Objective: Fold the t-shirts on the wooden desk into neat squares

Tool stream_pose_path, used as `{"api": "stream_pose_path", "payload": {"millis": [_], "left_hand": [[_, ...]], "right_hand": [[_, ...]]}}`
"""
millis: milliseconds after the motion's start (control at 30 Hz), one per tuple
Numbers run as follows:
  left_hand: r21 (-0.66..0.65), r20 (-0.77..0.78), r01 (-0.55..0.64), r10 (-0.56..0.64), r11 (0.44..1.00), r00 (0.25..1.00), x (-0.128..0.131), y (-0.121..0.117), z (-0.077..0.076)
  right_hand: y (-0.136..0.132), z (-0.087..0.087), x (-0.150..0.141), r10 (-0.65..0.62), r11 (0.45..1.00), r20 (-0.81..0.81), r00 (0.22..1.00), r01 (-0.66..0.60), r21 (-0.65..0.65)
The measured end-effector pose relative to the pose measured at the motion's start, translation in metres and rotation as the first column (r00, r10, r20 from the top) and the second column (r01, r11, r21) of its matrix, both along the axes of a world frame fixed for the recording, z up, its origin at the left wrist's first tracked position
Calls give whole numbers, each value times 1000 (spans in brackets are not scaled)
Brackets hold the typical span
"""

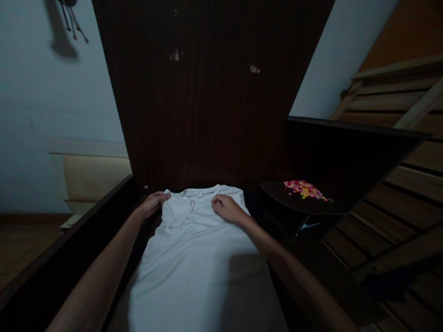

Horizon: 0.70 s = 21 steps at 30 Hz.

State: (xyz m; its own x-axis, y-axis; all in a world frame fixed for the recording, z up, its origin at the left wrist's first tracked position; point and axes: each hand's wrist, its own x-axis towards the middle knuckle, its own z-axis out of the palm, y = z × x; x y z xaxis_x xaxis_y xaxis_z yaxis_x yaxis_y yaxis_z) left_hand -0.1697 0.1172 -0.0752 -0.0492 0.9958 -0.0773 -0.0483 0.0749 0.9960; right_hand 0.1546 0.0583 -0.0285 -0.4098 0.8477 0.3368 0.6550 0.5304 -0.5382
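A white T-shirt [194,263] lies spread on a dark surface, its neckline with a small tag at the far end. One short sleeve [178,213] is folded inward over the shirt's left side. My left hand [154,204] grips the shirt's far left corner, by the shoulder, with fingers and thumb closed on the cloth. Over the upper right part of the shirt is my right hand [226,207], its fingers curled in. No cloth shows between those fingers, and whether the hand rests on the shirt is unclear.
A tall dark wooden panel [207,115] rises behind the shirt. A low dark side board [69,249] runs along the left. At right, a dark rounded shelf [277,193] carries a pile of small colourful pieces [304,189]. Wooden slats [408,198] stand farther right.
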Motion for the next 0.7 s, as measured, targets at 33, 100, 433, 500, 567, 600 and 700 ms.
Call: {"api": "stream_pose_path", "payload": {"millis": [33,100,433,500,567,600,700], "left_hand": [[6,8,-9,9,1000,1000,0,1,0],[21,13,-22,22,1000,1000,1,3,1],[154,-120,-102,121,983,985,-4,14,3],[185,-162,-134,165,973,973,-3,16,1],[212,-208,-156,201,965,957,0,18,-1],[225,-234,-163,216,961,948,2,19,-2],[260,-327,-186,268,947,906,6,19,-4]], "right_hand": [[4,-3,-17,13,1000,-7,1000,-13,1],[15,-13,-48,-5,1000,-24,1000,5,8],[50,-34,-105,-174,980,62,983,179,-91],[51,-36,-105,-173,980,82,982,180,-88],[50,-37,-106,-170,981,88,982,176,-77],[50,-37,-106,-164,983,86,983,170,-69],[49,-32,-101,-130,991,66,989,132,-37]]}}
